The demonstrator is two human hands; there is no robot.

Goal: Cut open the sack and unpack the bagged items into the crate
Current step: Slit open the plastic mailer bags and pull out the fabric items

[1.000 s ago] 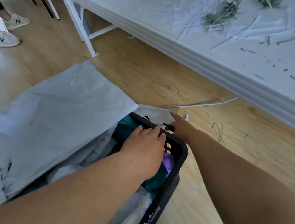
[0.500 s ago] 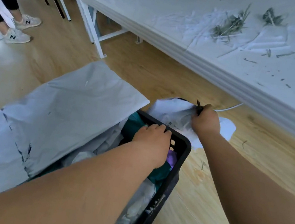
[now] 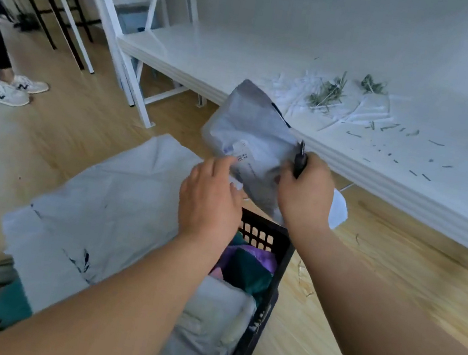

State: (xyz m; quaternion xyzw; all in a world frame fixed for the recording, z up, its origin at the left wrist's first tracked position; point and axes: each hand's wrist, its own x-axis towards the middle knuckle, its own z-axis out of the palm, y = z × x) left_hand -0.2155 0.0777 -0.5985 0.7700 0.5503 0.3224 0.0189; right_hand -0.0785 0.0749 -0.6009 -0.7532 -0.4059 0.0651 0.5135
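1. Lifting a grey bagged parcel (image 3: 251, 143) above the far end of the black crate (image 3: 270, 265) is the step in hand, as judged from the head view. The parcel is gripped at its right edge by the right hand (image 3: 305, 193), whose curled fingers also clasp a dark cutter (image 3: 299, 160), blade pointing up.
2. The left hand (image 3: 210, 195) is held loosely spread, fingertips touching the parcel's labelled face and gripping nothing.
3. The parcel is best steadied with the left hand and lowered into the crate, which is already well filled with bagged items; the blade should be kept turned away from the plastic and the left fingers.
4. The opened white sack (image 3: 103, 204) lies flat on the floor, left of the crate.
5. Compared with half a second earlier, the parcel is raised from floor level to well above the crate rim, and the left hand is lifted off the rim to meet it.
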